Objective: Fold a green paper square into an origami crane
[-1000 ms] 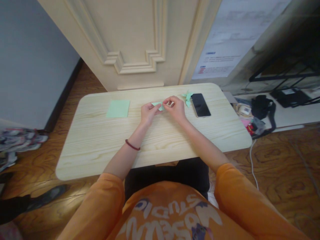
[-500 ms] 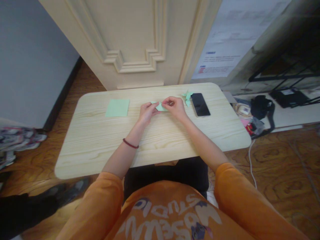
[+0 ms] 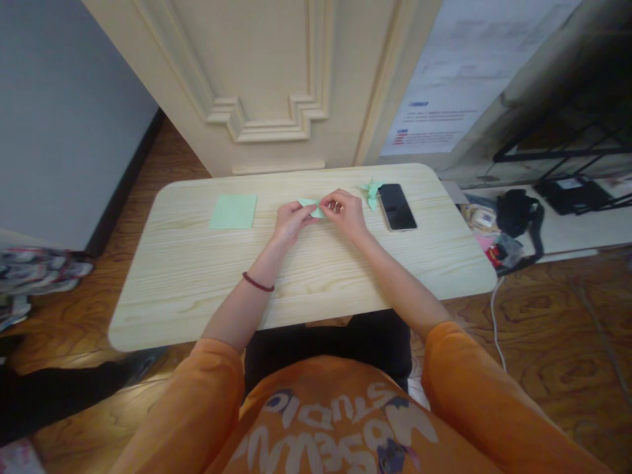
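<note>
A small folded piece of light green paper (image 3: 312, 207) is pinched between both hands above the far middle of the pale wooden table (image 3: 197, 276). My left hand (image 3: 290, 220) grips its left side with fingers closed. My right hand (image 3: 345, 212) pinches its right side, fingers curled. A red bracelet circles my left wrist. A flat square sheet of green paper (image 3: 233, 211) lies to the left. A finished green folded paper figure (image 3: 370, 191) sits to the right, beside a black phone (image 3: 395, 206).
A cream panelled door (image 3: 266, 79) stands right behind the table. On the floor to the right lie a black strap and small items (image 3: 513, 217) and a white cable. Another person's dark leg (image 3: 54, 395) shows at lower left.
Both hands stay on the folded paper with only slight finger shifts. The dark leg at lower left has moved.
</note>
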`<state>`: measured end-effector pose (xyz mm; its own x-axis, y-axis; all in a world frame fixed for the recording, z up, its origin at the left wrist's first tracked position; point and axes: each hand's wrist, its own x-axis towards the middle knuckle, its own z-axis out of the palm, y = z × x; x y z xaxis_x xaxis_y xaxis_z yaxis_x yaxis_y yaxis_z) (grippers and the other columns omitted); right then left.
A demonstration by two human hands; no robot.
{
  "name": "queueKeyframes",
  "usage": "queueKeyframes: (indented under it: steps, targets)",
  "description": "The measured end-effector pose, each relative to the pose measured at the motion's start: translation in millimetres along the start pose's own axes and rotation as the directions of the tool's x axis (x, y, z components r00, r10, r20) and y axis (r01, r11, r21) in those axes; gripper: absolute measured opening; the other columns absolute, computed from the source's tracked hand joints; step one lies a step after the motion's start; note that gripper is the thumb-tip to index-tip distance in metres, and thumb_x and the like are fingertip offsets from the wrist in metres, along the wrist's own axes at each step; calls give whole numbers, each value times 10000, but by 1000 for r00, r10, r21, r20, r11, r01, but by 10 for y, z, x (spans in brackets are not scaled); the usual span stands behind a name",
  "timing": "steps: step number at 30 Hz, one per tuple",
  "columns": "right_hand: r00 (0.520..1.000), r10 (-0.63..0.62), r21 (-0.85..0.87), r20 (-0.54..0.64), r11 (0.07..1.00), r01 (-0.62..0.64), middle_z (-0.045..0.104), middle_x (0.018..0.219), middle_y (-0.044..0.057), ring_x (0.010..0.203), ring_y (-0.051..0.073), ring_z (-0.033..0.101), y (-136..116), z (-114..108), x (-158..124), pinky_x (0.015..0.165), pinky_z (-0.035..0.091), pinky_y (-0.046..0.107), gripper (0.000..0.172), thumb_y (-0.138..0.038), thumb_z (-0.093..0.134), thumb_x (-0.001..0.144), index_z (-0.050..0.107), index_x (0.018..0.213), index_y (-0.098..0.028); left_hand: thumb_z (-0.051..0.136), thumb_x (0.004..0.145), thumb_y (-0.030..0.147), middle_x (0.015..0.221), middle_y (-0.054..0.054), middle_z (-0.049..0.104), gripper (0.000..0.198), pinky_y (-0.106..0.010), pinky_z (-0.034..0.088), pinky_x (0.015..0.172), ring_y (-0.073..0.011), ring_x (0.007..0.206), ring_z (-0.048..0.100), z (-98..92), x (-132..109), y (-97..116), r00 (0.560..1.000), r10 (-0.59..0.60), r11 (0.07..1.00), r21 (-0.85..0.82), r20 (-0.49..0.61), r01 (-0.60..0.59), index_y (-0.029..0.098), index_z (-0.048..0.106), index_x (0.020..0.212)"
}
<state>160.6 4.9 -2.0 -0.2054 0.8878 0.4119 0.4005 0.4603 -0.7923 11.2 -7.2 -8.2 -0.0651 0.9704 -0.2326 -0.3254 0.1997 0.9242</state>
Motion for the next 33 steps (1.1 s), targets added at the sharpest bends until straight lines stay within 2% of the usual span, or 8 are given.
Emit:
queueKeyframes:
  steps: [8, 16, 23, 30, 33]
  targets:
    - [988, -143, -106, 64, 983, 149, 609, 766, 29, 729, 152, 525, 61, -20, 12, 715, 413, 288, 93, -158, 603, 817, 659, 745, -177, 730, 694, 211, 662, -23, 682, 155, -298, 562, 710, -140, 639, 665, 7, 1, 19, 999, -33, 999, -13, -14, 33, 130, 610, 637]
    - [975, -211, -130, 64, 967, 217, 623, 792, 38, 722, 149, 535, 103, -13, 15, 701, 424, 283, 114, -177, 587, 856, 672, 781, -164, 728, 720, 218, 771, -56, 726, 131, -292, 551, 790, -162, 767, 703, -17, -35, 91, 994, -88, 995, -39, 64, 91, 116, 676, 783]
    - [982, -172, -127, 80, 975, 181, 647, 811, 44, 715, 149, 537, 68, -32, 21, 694, 425, 284, 102, -195, 617, 846, 698, 789, -169, 799, 672, 205, 801, -59, 742, 174, -287, 542, 816, -171, 812, 700, -45, -16, 60, 994, -78, 996, -46, 73, 82, 117, 718, 798]
    - [1000, 12, 39, 24, 999, -13, 695, 817, 42, 683, 139, 557, 96, -13, 29, 628, 423, 269, 107, -255, 695, 788, 738, 834, -167, 774, 685, 150, 809, -51, 745, 154, -270, 541, 815, -155, 805, 699, -58, 2, 57, 995, -73, 996, -49, 61, 76, 123, 726, 829]
    - [999, 50, 89, 20, 995, -51, 716, 823, 46, 679, 139, 577, 114, -2, 29, 635, 435, 272, 131, -262, 711, 769, 746, 852, -167, 744, 701, 127, 804, -49, 745, 140, -263, 546, 805, -140, 772, 696, -55, 0, 74, 995, -73, 996, -42, 61, 76, 121, 721, 839]
